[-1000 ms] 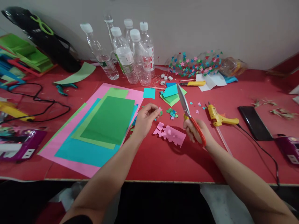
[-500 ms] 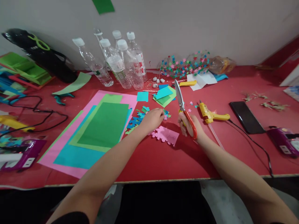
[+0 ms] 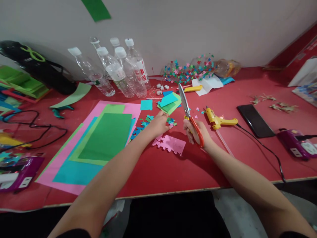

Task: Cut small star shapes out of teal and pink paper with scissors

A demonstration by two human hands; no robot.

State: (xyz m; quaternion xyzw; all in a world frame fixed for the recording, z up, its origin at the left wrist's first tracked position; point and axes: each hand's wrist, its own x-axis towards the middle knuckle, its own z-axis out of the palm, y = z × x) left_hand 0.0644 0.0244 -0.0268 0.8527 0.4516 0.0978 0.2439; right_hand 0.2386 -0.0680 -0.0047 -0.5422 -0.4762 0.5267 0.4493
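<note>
My right hand (image 3: 194,130) is closed round the handles of red-and-yellow scissors (image 3: 184,100), their blades pointing up and away. My left hand (image 3: 159,123) reaches to the near edge of a small stack of green and blue paper pieces (image 3: 170,103); its fingertips are at the light green sheet, and whether they pinch it cannot be made out. Blue, green and pink cut-out stars (image 3: 172,123) lie beside and partly under this hand. Just in front is a pink paper (image 3: 172,144) with a notched edge. A blue square (image 3: 146,104) lies to the left.
Large coloured sheets (image 3: 105,137) lie left. Plastic bottles (image 3: 116,74) stand at the back, left of a star-covered bottle (image 3: 188,71). A yellow glue gun (image 3: 219,119), a black phone (image 3: 255,120) and a purple power strip (image 3: 296,143) are on the right. A yellow cutter (image 3: 193,88) lies behind.
My left hand has moved from above the stars forward to the green and blue paper stack. My right hand still holds the scissors. The view has shifted slightly.
</note>
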